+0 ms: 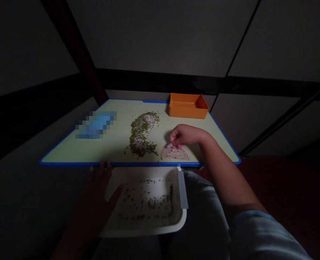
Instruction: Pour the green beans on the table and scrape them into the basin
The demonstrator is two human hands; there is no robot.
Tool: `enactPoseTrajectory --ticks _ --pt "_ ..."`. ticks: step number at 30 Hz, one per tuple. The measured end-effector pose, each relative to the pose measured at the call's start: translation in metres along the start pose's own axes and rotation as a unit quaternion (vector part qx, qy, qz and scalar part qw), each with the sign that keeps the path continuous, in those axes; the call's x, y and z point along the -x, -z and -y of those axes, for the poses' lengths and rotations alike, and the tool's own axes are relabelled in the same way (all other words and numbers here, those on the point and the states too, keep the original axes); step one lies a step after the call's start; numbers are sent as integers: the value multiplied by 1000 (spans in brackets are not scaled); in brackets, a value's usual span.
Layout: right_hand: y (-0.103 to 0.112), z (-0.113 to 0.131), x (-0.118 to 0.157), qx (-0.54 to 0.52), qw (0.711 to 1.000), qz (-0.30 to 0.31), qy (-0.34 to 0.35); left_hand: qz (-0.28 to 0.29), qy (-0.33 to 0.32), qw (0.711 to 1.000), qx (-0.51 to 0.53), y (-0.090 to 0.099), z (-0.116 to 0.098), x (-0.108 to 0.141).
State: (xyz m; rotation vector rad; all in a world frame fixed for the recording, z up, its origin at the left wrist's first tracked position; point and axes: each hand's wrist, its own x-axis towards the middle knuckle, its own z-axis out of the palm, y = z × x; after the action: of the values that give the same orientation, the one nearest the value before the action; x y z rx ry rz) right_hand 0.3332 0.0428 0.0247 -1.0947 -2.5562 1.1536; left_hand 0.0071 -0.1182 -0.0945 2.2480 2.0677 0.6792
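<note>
My right hand [185, 135] is over the right part of the small tabletop [116, 151], its fingers pinched together. Small pink and pale pieces [177, 147] lie right under the fingertips, on a printed protractor [175, 154]. What the pinch holds, if anything, is too small to tell. Left of that hand spreads a curved heap of green beans or seeds [139, 131]. In shadow, my left hand [99, 198] rests at the left side of a white plastic bin [173, 229], fingers extended toward the table's front edge and thumb apart over the bin.
An orange open box [188, 111] stands at the table's back right corner. A blurred blue patch [96, 125] is on the left. Scattered green seeds [154, 202] lie in the bin, which is below the blue table edge at my lap. Cabinet panels [160, 36] rise behind.
</note>
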Motion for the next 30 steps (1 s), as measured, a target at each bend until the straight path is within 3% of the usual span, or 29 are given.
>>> enactPoseTrajectory --ticks 12,23,30 --pt "-2 3 -1 -28 998 59 8 8 18 1000 -6 -1 1 -1" --pt "-3 0 -2 -49 997 58 27 10 30 999 3 5 -7 -3" --pt "-8 3 -6 -49 997 51 42 -11 5 1000 1 1 -2 -1"
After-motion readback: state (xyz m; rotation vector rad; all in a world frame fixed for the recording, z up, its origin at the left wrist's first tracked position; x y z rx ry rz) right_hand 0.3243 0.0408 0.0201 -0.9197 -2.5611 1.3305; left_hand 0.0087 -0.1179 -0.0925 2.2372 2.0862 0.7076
